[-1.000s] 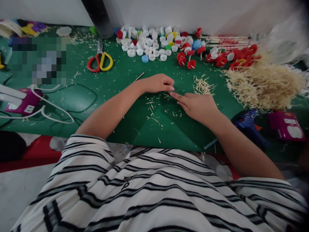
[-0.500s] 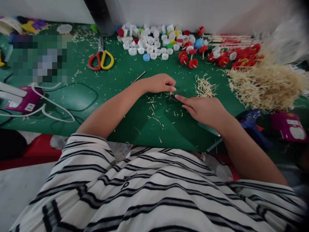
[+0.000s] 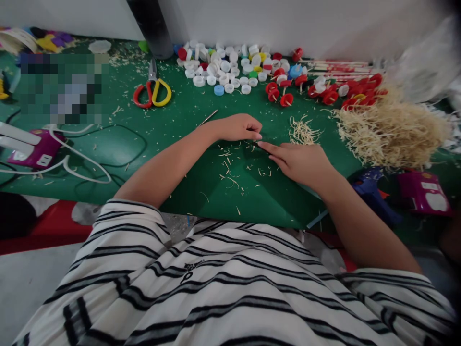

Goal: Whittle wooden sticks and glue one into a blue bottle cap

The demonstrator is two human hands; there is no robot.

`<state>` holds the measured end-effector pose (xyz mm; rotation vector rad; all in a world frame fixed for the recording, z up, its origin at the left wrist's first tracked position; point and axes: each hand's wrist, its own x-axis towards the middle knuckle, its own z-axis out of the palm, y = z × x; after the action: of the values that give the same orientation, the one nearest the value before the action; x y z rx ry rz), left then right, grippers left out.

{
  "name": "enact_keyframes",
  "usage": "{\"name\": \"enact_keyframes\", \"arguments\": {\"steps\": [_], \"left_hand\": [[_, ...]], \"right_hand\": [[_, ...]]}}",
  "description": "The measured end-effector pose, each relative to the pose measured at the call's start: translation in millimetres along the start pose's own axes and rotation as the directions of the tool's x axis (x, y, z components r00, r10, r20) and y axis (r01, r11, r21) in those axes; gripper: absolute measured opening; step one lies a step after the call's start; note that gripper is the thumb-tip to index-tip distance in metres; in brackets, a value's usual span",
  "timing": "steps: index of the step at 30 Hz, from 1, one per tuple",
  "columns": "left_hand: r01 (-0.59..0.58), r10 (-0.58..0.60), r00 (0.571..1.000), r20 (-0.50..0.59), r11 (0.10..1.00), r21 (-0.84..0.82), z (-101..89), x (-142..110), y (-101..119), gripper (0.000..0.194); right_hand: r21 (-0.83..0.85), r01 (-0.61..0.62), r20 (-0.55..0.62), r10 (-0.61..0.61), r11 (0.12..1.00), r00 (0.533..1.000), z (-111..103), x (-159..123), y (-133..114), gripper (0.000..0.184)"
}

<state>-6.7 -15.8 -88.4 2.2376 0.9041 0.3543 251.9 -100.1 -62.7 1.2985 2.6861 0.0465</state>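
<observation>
My left hand (image 3: 236, 128) rests on the green table (image 3: 187, 120), fingers curled and pinched together on something small at its fingertips; I cannot make out what. My right hand (image 3: 300, 162) lies just right of it, index finger stretched toward the left fingertips and the other fingers folded. A thin dark tip (image 3: 256, 143) shows under that index finger, where the two hands meet. Short wood slivers (image 3: 230, 168) are scattered on the table below both hands. A small heap of thin wooden sticks (image 3: 302, 132) lies just beyond my right hand.
Red and yellow scissors (image 3: 151, 92) lie at the back left. Bottle caps (image 3: 223, 65), red caps on sticks (image 3: 281, 91) and a big stick pile (image 3: 391, 129) sit behind. A blue glue gun (image 3: 370, 190) and a purple box (image 3: 425, 192) are right, a purple device (image 3: 34, 151) with white cable left.
Both hands stay together at the same spot; my right hand slid slightly right and back toward the left fingertips. The view tilted down a little.
</observation>
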Motion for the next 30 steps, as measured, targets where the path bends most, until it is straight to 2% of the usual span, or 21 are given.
{"name": "enact_keyframes", "arguments": {"steps": [7,12,16,21,26,30], "left_hand": [[0.018,-0.018,1.0,-0.002,1.0,0.025,-1.0,-1,7,0.03],[0.01,-0.01,1.0,-0.006,1.0,0.005,-0.6,-2,5,0.032],[0.006,-0.007,1.0,-0.012,0.999,-0.034,0.6,-3,5,0.036],[0.033,-0.035,0.999,-0.035,0.998,-0.045,2.6,-3,12,0.042],[0.049,-0.051,0.998,-0.048,0.998,-0.032,3.3,-3,14,0.044],[0.025,-0.027,0.998,-0.049,0.999,-0.043,3.6,-2,10,0.044]], "right_hand": [[0.017,0.0,0.09,-0.002,1.0,0.996,-5,0,-1,0.06],[0.076,0.004,0.082,-0.01,0.997,0.997,-2,-9,12,0.058],[0.107,0.028,0.031,-0.031,0.994,0.999,0,-11,21,0.058],[0.051,-0.011,-0.047,0.013,0.999,0.999,0,-5,9,0.058],[0.021,-0.02,0.015,0.02,1.0,1.0,0,-1,-5,0.058],[0.032,-0.029,0.003,0.029,0.999,1.0,0,-2,-5,0.058]]}}
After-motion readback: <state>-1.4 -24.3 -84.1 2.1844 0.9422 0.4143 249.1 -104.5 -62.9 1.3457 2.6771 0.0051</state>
